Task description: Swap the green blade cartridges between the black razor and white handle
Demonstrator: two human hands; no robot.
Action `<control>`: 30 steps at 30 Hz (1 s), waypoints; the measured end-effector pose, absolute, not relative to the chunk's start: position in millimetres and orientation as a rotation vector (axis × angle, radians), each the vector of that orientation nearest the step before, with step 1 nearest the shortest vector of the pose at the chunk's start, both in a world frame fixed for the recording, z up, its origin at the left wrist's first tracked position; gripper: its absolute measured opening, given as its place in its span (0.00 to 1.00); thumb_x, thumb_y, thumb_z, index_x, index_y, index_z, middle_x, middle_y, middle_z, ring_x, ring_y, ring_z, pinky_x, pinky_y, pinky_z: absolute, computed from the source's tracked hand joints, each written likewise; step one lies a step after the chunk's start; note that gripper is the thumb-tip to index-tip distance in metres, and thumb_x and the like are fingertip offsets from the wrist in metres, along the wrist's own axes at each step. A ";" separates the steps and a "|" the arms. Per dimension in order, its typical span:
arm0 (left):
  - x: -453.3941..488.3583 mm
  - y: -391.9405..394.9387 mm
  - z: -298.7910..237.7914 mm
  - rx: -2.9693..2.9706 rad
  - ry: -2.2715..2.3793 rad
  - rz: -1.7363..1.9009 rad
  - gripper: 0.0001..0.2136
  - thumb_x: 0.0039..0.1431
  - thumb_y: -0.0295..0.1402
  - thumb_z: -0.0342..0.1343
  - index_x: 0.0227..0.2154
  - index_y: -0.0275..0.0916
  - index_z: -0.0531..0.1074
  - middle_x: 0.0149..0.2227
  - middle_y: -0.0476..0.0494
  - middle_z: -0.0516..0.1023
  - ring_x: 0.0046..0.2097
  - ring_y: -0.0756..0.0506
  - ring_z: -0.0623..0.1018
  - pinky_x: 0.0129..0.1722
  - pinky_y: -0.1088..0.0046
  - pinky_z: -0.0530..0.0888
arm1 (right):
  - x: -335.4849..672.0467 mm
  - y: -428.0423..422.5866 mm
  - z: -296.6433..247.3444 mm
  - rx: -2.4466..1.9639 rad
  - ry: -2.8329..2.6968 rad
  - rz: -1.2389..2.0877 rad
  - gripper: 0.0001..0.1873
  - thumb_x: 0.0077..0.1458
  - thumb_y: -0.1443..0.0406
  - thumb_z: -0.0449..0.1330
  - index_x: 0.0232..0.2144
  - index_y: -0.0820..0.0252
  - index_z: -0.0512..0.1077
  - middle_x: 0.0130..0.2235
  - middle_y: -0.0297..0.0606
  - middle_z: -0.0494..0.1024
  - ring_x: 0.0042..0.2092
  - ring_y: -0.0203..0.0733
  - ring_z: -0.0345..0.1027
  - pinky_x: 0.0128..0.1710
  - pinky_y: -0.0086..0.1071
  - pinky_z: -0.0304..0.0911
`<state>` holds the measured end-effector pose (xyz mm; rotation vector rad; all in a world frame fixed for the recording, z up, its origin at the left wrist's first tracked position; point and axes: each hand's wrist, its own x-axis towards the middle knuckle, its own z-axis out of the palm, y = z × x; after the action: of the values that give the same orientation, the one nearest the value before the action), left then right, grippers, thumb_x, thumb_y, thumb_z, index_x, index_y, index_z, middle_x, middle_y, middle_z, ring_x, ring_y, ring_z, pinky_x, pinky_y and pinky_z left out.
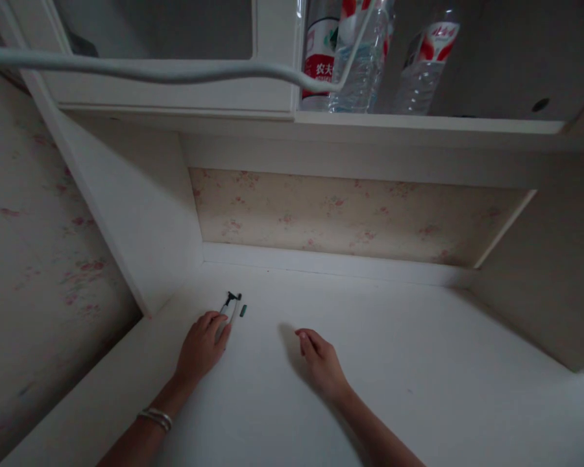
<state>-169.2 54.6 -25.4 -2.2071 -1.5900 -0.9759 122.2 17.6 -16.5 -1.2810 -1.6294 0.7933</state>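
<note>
My left hand [203, 347] is at the left part of the white desktop, its fingers closed round the handle of what looks like a razor [231, 298] with a dark T-shaped head. Beside the razor, between thumb and fingers, lies a slim pale stick [235, 311] with a dark tip; whether the hand grips it too I cannot tell. A small dark green piece [243, 311] rests on the desktop just right of them. My right hand [324, 363] hovers over the middle of the desktop, fingers curled in, with nothing visible in them.
Above the white desktop [418, 337] hangs a cabinet shelf [418, 123] holding several plastic bottles [423, 65]. A white cable [175, 72] crosses in front of the cabinet. Side panels [126, 214] bound the desk, and flowered wallpaper [321, 207] covers the back.
</note>
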 end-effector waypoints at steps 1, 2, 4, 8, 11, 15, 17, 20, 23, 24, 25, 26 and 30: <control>-169.5 55.0 -25.6 -2.208 -1.587 -0.979 0.10 0.61 0.36 0.49 0.40 0.39 0.70 0.40 0.40 0.72 0.43 0.41 0.72 0.45 0.62 0.70 | 130.9 7.3 -18.5 -1.299 -1.534 0.845 0.25 0.61 0.49 0.45 0.38 0.60 0.73 0.23 0.32 0.67 0.26 0.39 0.61 0.26 0.29 0.56; -170.1 55.6 -25.9 -2.207 -1.583 -0.982 0.09 0.60 0.36 0.49 0.39 0.39 0.71 0.40 0.40 0.72 0.43 0.41 0.72 0.45 0.62 0.70 | 137.2 -1.4 -20.6 -1.314 -1.451 0.897 0.25 0.60 0.48 0.47 0.37 0.60 0.73 0.21 0.30 0.64 0.25 0.38 0.59 0.24 0.28 0.53; -171.0 56.2 -26.0 -2.196 -1.581 -0.983 0.08 0.60 0.35 0.48 0.37 0.40 0.71 0.38 0.41 0.72 0.42 0.42 0.72 0.44 0.63 0.70 | 142.9 -13.5 -24.6 -1.338 -1.344 0.967 0.24 0.58 0.47 0.49 0.36 0.59 0.73 0.19 0.28 0.61 0.23 0.37 0.55 0.22 0.28 0.50; -157.0 46.5 -20.4 -2.224 -1.567 -0.956 0.07 0.60 0.35 0.48 0.31 0.40 0.69 0.34 0.43 0.72 0.38 0.43 0.73 0.41 0.65 0.70 | 137.0 -20.0 -27.5 -1.306 -1.440 0.944 0.22 0.58 0.49 0.50 0.33 0.58 0.75 0.22 0.31 0.66 0.25 0.38 0.58 0.25 0.29 0.52; -119.4 28.7 -11.5 -2.399 -1.563 -0.893 0.11 0.62 0.36 0.46 0.26 0.41 0.67 0.28 0.46 0.71 0.32 0.46 0.73 0.37 0.69 0.69 | 132.7 -17.1 -26.4 -1.327 -1.482 0.935 0.21 0.59 0.50 0.50 0.32 0.57 0.75 0.21 0.30 0.65 0.24 0.38 0.57 0.24 0.29 0.52; -46.4 8.4 -2.6 -2.565 -1.753 -0.744 0.16 0.63 0.39 0.43 0.23 0.41 0.67 0.24 0.48 0.72 0.27 0.47 0.72 0.29 0.72 0.65 | 134.5 -14.7 -24.6 -1.340 -1.437 0.921 0.20 0.59 0.51 0.50 0.30 0.57 0.74 0.21 0.30 0.66 0.25 0.38 0.57 0.24 0.28 0.52; -15.1 4.2 -2.0 -2.671 -1.814 -0.673 0.16 0.62 0.39 0.44 0.23 0.42 0.69 0.25 0.47 0.75 0.28 0.46 0.74 0.28 0.72 0.63 | 137.0 -14.8 -24.2 -1.297 -1.402 0.923 0.20 0.59 0.51 0.50 0.29 0.57 0.73 0.23 0.31 0.69 0.27 0.39 0.60 0.26 0.28 0.54; 11.7 2.4 -5.6 -2.806 -1.849 -0.575 0.16 0.62 0.36 0.44 0.24 0.42 0.72 0.26 0.45 0.78 0.30 0.45 0.76 0.27 0.73 0.62 | 140.5 -14.6 -24.4 -1.245 -1.337 0.955 0.20 0.59 0.51 0.50 0.28 0.58 0.73 0.25 0.33 0.71 0.29 0.40 0.62 0.29 0.29 0.57; 15.3 0.9 -10.8 -2.824 -1.877 -0.553 0.16 0.62 0.35 0.43 0.24 0.42 0.73 0.26 0.44 0.79 0.30 0.46 0.77 0.27 0.73 0.62 | 142.0 -13.9 -24.8 -1.260 -1.326 0.963 0.20 0.59 0.50 0.51 0.29 0.58 0.73 0.25 0.33 0.70 0.29 0.40 0.62 0.29 0.29 0.58; 13.4 0.0 -12.2 -2.825 -1.876 -0.559 0.16 0.62 0.34 0.43 0.23 0.42 0.73 0.26 0.44 0.79 0.30 0.46 0.77 0.27 0.73 0.62 | 141.8 -13.9 -24.7 -1.264 -1.341 0.965 0.20 0.59 0.50 0.51 0.30 0.58 0.73 0.25 0.32 0.70 0.29 0.40 0.63 0.29 0.29 0.58; 11.0 -1.1 -13.1 -2.832 -1.866 -0.566 0.16 0.61 0.33 0.43 0.23 0.42 0.73 0.27 0.44 0.79 0.30 0.46 0.77 0.27 0.73 0.62 | 141.2 -14.3 -24.4 -1.260 -1.365 0.970 0.20 0.59 0.50 0.51 0.30 0.58 0.73 0.25 0.32 0.71 0.29 0.40 0.63 0.29 0.29 0.58; 8.5 -2.2 -13.7 -2.844 -1.852 -0.573 0.15 0.61 0.32 0.43 0.23 0.42 0.73 0.27 0.44 0.79 0.31 0.46 0.77 0.28 0.73 0.63 | 140.4 -14.9 -23.9 -1.252 -1.393 0.977 0.20 0.59 0.51 0.51 0.30 0.57 0.73 0.25 0.32 0.71 0.30 0.40 0.63 0.29 0.29 0.58; 3.2 -5.7 -13.7 -2.878 -1.820 -0.561 0.13 0.59 0.29 0.44 0.25 0.41 0.73 0.30 0.43 0.80 0.33 0.45 0.78 0.29 0.72 0.64 | 138.0 -18.9 -21.2 -1.244 -1.491 0.973 0.20 0.61 0.52 0.49 0.27 0.57 0.71 0.25 0.32 0.71 0.29 0.40 0.64 0.29 0.29 0.57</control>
<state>3.2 -5.7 -13.7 -2.8781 -1.8205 -0.5609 138.0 -18.9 -21.2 -1.2435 -1.4914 0.9728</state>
